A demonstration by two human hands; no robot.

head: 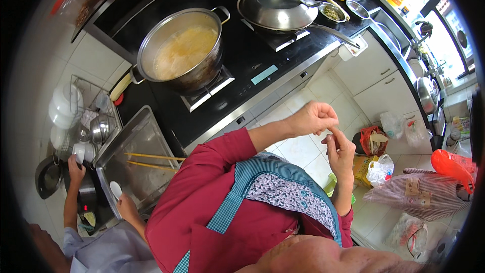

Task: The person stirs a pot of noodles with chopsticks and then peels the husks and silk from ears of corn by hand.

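Observation:
My left hand (313, 119) is raised before me with its fingers curled in. The fingertips of my right hand (341, 149) meet it from below, its thumb held a little apart. I cannot tell whether something small lies between them. Both hands are above the tiled floor (301, 151), just off the front edge of the black gas cooktop (242, 85). A large steel pot (201, 66) with cloudy yellowish liquid stands on the left burner. On the other burner sits a wok (322, 32) under a domed steel lid (269, 11).
At the left, another person's hand (77, 168) touches a white cup (79, 152); their other hand (128, 207) holds a white spoon (116, 189). Yellow chopsticks (151, 155) lie across a metal tray (140, 136). A bowl of chopped food (332, 13) stands beside the wok. Bags (380, 170) line the right.

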